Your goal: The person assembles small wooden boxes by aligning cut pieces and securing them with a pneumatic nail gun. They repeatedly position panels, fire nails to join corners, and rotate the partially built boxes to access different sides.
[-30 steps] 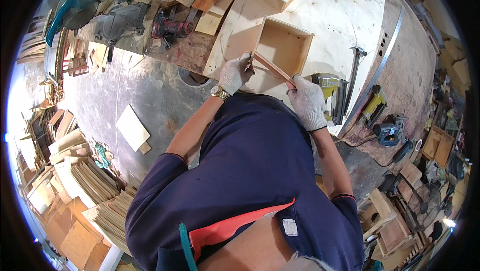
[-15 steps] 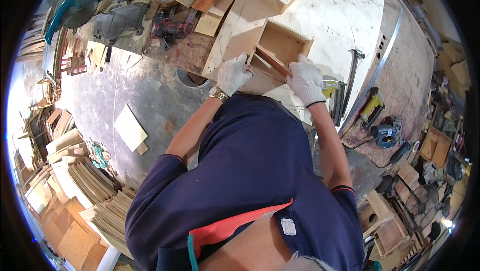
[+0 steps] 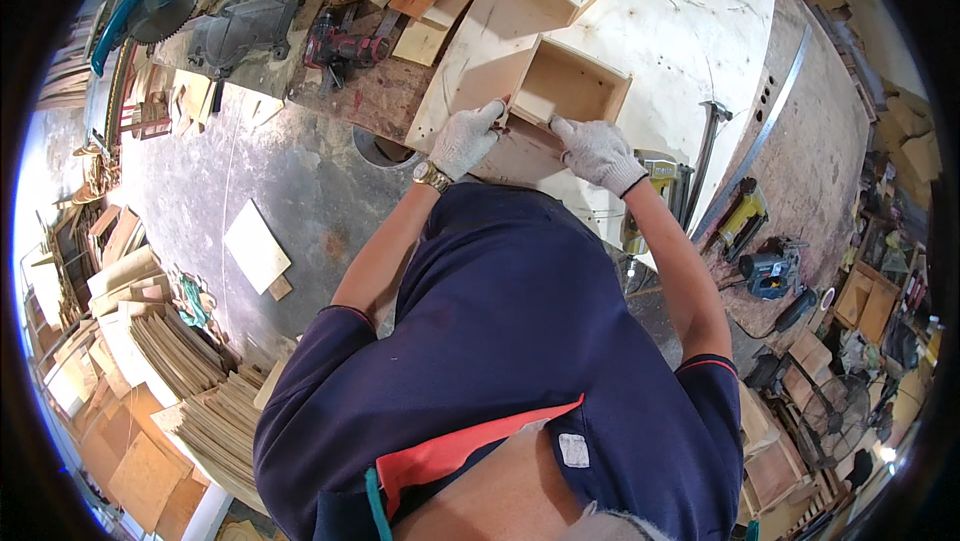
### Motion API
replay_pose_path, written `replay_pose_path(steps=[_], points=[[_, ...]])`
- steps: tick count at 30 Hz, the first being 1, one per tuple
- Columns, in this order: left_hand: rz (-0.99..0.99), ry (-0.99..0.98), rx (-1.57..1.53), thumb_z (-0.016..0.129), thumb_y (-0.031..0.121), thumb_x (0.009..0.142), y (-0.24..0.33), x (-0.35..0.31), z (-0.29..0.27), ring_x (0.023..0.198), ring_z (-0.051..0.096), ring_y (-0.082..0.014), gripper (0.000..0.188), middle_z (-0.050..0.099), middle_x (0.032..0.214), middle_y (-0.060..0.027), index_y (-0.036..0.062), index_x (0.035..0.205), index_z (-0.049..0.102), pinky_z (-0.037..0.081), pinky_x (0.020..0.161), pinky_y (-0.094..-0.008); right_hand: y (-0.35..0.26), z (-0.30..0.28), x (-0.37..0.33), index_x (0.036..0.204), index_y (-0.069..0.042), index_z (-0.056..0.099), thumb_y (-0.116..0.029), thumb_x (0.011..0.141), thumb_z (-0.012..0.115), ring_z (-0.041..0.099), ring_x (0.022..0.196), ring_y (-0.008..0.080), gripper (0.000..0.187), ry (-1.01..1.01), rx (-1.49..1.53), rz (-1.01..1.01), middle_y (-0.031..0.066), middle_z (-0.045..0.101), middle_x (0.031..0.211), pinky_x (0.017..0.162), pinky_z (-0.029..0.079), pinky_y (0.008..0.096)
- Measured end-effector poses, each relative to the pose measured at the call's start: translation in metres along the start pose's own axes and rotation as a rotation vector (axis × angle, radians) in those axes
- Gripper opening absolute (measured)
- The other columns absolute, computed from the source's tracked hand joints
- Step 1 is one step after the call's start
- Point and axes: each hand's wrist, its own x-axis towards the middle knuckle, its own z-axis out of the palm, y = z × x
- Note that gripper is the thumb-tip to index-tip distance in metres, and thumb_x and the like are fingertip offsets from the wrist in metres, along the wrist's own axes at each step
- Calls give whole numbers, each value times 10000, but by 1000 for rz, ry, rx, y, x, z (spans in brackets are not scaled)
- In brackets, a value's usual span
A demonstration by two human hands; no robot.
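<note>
The white-knit-gloved left hand (image 3: 468, 141) and right hand (image 3: 600, 154) were half-curled at the near edge of a pale, open-topped rectangular wooden box (image 3: 575, 84); whether either gripped was unclear. It lay on a whitish wooden sheet (image 3: 685, 46), seemingly light, stiff, best held by 2 opposite walls.
</note>
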Motion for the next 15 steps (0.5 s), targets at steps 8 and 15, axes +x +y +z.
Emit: replay_pose_path(steps=[8,15], points=[[-23,-85,149,776,109,843,20,3,-17,1072,696,-386,462,712,1151,-183,129,1277,622,564,827,-489,-5,-8,4,1149,-123,602,-191,876,676,742,876,391,291,-24,21,-11,171,743,895,743,573,540],[561,15,506,814,199,736,17,27,-19,1414,515,-346,442,570,1529,-122,126,1151,677,468,1113,-482,-3,16,4,1092,-130,638,-259,865,722,743,813,373,275,55,21,37,142,742,835,705,572,527]])
